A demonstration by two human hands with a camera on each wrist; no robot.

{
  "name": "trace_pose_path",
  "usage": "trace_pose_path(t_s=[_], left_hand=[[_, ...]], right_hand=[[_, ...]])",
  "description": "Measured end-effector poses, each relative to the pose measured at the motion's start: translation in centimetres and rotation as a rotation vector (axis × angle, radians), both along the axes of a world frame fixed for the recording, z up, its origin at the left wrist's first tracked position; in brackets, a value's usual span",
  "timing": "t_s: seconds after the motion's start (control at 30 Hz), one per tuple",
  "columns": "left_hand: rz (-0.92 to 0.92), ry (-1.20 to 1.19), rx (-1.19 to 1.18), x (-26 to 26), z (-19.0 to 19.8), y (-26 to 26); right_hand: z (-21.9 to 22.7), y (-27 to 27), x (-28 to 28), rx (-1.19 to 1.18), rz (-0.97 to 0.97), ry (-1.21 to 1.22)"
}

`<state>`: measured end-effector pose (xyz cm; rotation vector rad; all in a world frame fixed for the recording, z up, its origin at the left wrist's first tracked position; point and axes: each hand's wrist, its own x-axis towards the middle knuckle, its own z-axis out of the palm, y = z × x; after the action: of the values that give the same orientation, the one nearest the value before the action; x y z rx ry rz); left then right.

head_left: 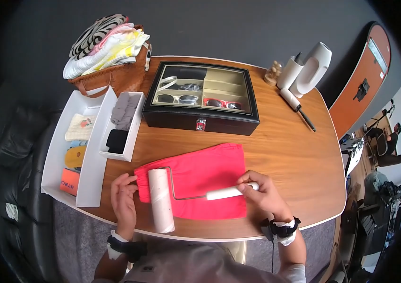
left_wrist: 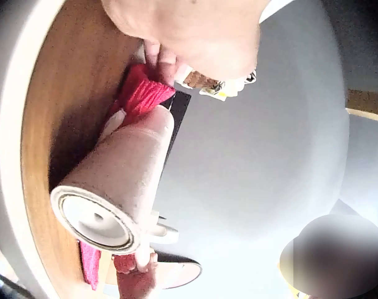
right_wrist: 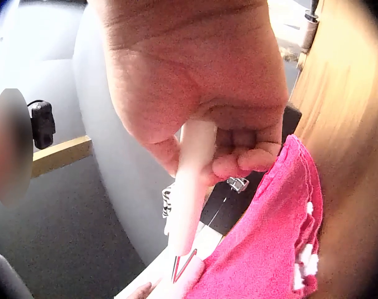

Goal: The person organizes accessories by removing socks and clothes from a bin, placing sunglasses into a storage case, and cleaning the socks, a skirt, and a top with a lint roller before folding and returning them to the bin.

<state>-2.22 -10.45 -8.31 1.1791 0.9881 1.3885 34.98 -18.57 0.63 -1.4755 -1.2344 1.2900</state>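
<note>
A pink-red garment (head_left: 205, 162) with a gathered elastic edge lies flat near the table's front. My right hand (head_left: 266, 194) grips the white handle (head_left: 224, 192) of a large lint roller (head_left: 161, 200), with thumb and fingers round it in the right wrist view. The roller's wide white cylinder lies across the garment's left part, and its lower end reaches past the cloth toward the table edge. My left hand (head_left: 124, 200) is at the gathered edge (left_wrist: 148, 93), its fingertips touching the cloth, holding nothing else. In the left wrist view the cylinder's round end faces the camera.
Behind the garment stands a black glasses case (head_left: 200, 123) with a clear lid. White boxes (head_left: 89, 179) of folded items are at the left, below a brown basket (head_left: 129, 75) of cloths. A smaller lint roller (head_left: 290, 99) and a white upright device (head_left: 311, 70) stand back right.
</note>
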Motion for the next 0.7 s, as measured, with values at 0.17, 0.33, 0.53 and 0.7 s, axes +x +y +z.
trace_pose_path(t_s=[0.17, 0.33, 0.53, 0.7], left_hand=[[-0.013, 0.303, 0.077, 1.2, 0.4, -0.4], [0.011, 0.430, 0.111, 1.7, 0.7, -0.8], [0.039, 0.511, 0.183, 1.7, 0.0, -0.5], [-0.071, 0.499, 0.124, 2.1, 1.2, -0.6]], right_hand=[[-1.2, -0.6, 0.7, -0.023, -0.012, 0.047], [-2.5, -3.7, 5.1, 0.040, -0.225, -0.035], [-3.0, -9.1, 11.4, 0.217, -0.725, -0.039], [-2.9, -11.5, 13.9, 0.305, -0.930, 0.080]])
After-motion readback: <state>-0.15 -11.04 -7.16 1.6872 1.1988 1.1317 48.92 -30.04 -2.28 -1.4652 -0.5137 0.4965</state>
